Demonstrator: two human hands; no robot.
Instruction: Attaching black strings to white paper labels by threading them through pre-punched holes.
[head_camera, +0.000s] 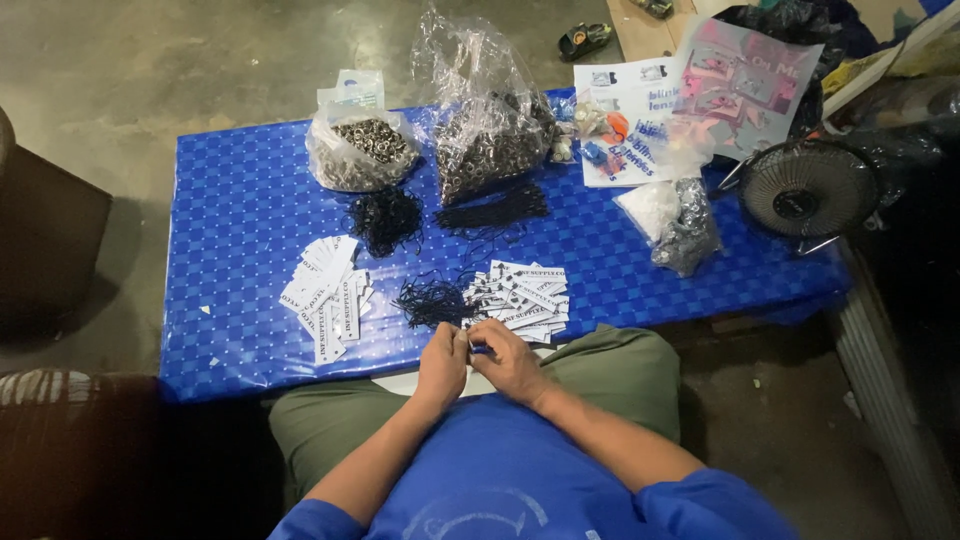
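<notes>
My left hand (442, 365) and my right hand (506, 361) meet at the near edge of the low blue table (240, 210), fingers pinched together on a small item that I cannot make out, apparently a white paper tag with a dark string. Just beyond my hands lies a pile of black string loops (432, 300). A stack of white printed tags (520, 300) sits to its right. Another fan of white tags (325, 295) lies to the left.
Two clear bags of metal eyelets (362, 150) (490, 140) stand at the table's back, with more black strings (385, 218) in front. Printed sheets (640, 120), a small bag (680, 225) and a desk fan (808, 188) are at the right. A dark seat (50, 235) stands left.
</notes>
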